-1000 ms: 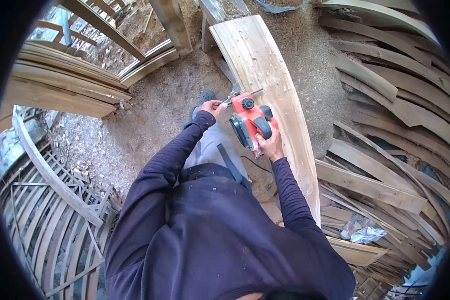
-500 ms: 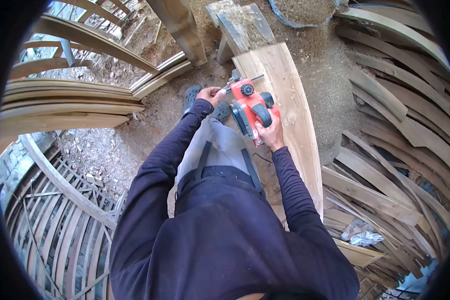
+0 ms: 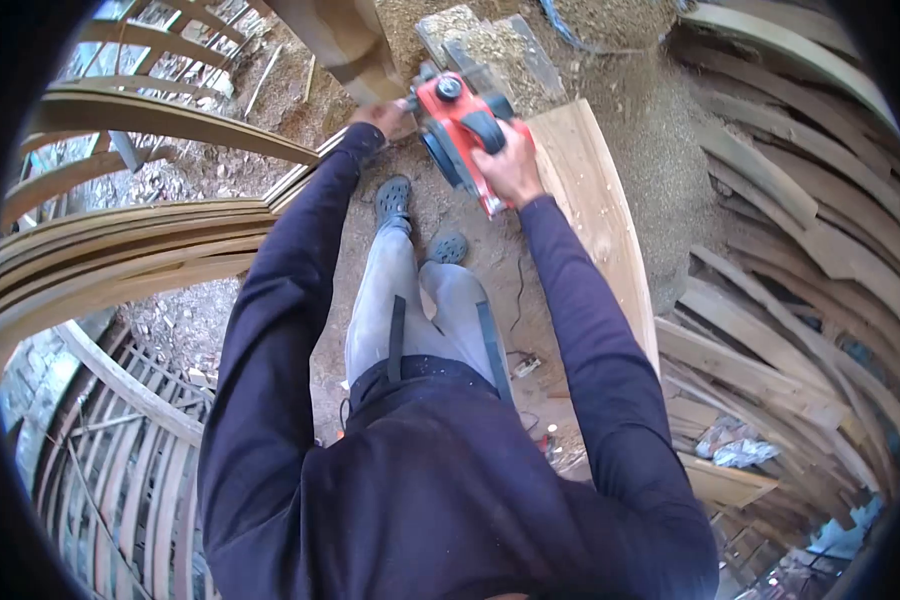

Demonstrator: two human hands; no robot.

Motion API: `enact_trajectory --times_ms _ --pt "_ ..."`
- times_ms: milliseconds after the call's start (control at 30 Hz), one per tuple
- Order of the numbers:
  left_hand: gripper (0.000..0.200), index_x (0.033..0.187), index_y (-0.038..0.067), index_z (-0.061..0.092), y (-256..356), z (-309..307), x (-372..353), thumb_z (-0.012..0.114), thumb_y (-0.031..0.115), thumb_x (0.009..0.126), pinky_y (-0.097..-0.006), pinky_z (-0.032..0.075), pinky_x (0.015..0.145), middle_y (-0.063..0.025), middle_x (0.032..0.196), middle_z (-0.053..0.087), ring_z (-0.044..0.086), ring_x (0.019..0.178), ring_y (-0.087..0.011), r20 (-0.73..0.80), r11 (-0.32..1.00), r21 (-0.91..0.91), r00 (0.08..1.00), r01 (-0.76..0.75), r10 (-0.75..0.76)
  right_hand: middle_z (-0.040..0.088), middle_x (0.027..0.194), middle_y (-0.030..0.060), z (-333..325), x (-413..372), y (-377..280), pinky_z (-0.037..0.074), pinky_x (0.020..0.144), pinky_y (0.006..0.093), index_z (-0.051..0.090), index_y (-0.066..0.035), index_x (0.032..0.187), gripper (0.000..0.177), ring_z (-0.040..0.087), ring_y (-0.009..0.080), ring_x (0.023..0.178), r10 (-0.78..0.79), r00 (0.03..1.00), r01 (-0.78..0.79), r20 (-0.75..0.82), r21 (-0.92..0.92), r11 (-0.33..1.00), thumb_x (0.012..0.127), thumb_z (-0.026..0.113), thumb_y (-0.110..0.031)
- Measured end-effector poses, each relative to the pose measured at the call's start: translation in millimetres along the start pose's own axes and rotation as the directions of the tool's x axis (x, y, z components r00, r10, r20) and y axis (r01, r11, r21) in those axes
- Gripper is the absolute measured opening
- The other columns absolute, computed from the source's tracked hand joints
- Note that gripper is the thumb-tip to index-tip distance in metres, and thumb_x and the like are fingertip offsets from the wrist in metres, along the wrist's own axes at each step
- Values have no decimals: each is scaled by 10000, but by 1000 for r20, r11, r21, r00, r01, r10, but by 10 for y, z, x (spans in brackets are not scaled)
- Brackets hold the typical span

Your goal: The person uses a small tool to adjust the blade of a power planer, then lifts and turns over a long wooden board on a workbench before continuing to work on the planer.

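Note:
A red and black electric planer is held tilted over the near-left edge of the wide pale board. My right hand is closed around its black rear handle. At the planer's front left, my left hand grips a metal part on its side; motion blurs these fingers somewhat. The far end of the board rests by a shavings-covered wooden support.
Curved planks are stacked to the left, below an upright timber. Piles of curved boards fill the right side. Sawdust covers the ground around my shoes. A thin cord lies beside my leg.
Both hands have carried the planer forward and to the left, away from above the middle of the board. My feet now show more fully below it.

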State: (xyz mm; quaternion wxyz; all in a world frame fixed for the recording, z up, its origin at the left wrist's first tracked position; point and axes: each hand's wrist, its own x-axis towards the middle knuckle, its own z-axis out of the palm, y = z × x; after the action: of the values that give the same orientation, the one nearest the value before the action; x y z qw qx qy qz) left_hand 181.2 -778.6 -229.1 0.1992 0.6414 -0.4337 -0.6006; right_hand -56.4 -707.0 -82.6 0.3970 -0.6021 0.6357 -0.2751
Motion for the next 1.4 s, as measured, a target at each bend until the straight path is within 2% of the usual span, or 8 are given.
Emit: enact_trajectory --times_ms 67,133,200,400,567,933,1067,1400 --pt "396 1011 -13 658 -37 -102 -39 637 367 903 -269 509 707 -37 861 665 608 774 -112 28 996 -35 996 -81 82 659 755 97 -27 -94 -366 518 664 357 602 13 990 275 652 223 708 294 945 -313 144 136 940 748 640 -113" --pt "382 1007 -6 641 33 -188 -282 643 361 901 -262 519 728 -35 880 659 619 809 -119 55 951 -265 982 -159 179 660 751 117 59 -394 -274 520 666 362 602 25 1023 329 659 230 709 62 997 -62 -51 -6 998 752 671 -149" --pt "363 1095 -9 637 200 -246 -854 689 274 874 -271 517 763 -86 971 678 640 863 -130 175 995 -45 980 -92 99 657 904 224 -5 -925 -236 524 733 415 595 -7 1079 432 659 357 841 146 989 -144 -10 89 986 724 700 -230" --pt "399 1057 0 656 -860 683 -2400 737 319 831 -272 527 671 -62 881 687 632 727 -119 395 985 -117 904 -129 165 655 918 218 -479 -3057 -311 505 783 386 594 38 1092 450 657 323 852 184 981 -184 -60 5 983 726 709 -198" --pt "469 1061 -42 631 -1090 1622 -3855 727 356 832 -277 521 692 -84 898 687 635 757 -127 592 998 -19 805 67 -42 655 872 203 -956 -4823 -338 500 778 397 615 19 1066 410 658 324 835 276 955 -280 -109 -29 959 711 697 -169" --pt "418 1002 -18 680 -1136 2811 -6303 688 374 859 -283 518 693 -83 823 698 645 739 -127 614 866 351 786 -355 74 650 936 209 -1109 -8071 0 484 825 398 622 11 1078 454 631 351 895 266 835 -308 -481 -8 951 683 702 -198" --pt "492 1017 -13 680 -1681 3061 -6890 682 444 835 -320 521 732 -128 857 707 670 783 -180 638 856 286 752 -430 164 658 950 211 -1055 -8996 33 476 838 407 614 14 1105 496 632 342 921 295 865 -319 -405 8 948 674 707 -215" --pt "332 987 -60 647 -2642 3592 -8870 711 242 864 -231 492 699 -52 835 684 617 760 -86 538 941 18 796 -337 275 655 887 161 -768 -11237 -33 465 824 403 618 -7 1077 423 616 342 864 309 820 -257 -481 173 951 687 676 -159"
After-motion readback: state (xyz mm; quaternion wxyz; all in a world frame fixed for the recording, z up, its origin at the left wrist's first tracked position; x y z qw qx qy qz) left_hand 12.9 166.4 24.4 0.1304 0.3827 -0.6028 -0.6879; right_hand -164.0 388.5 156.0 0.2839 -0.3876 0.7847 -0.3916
